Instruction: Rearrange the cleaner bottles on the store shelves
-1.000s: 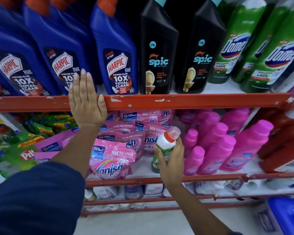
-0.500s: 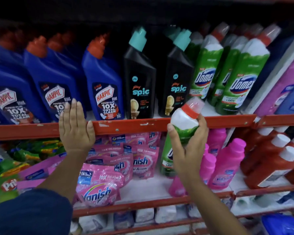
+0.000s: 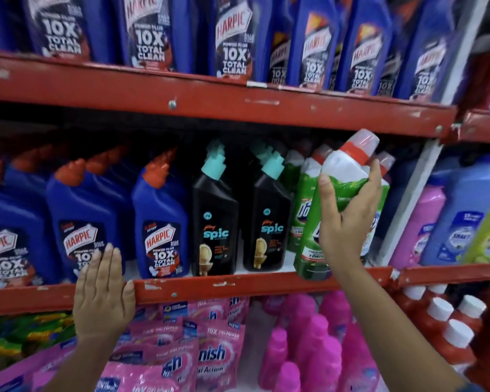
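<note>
My right hand (image 3: 347, 219) grips a green and white Domex bottle (image 3: 313, 250) with a red collar and clear cap. I hold it tilted at the right end of the middle shelf, its base over the red shelf lip (image 3: 238, 284). More green Domex bottles (image 3: 301, 210) stand just behind it. Left of them stand two black Spic bottles (image 3: 214, 222) with teal caps, then blue Harpic bottles (image 3: 160, 222). My left hand (image 3: 104, 298) lies flat on the shelf lip in front of the Harpic bottles, holding nothing.
The top shelf (image 3: 210, 100) carries a row of blue Harpic bottles. Below are pink Vanish pouches (image 3: 181, 349), pink bottles (image 3: 309, 343), red bottles with white caps (image 3: 450, 329) and green packs (image 3: 17, 335). A white upright (image 3: 405, 205) divides off pink and blue bottles on the right.
My right hand lifted the Domex bottle from the lower shelf up to the middle shelf, in front of the other Domex bottles. The view tilted upward. My left hand stayed on the shelf lip.
</note>
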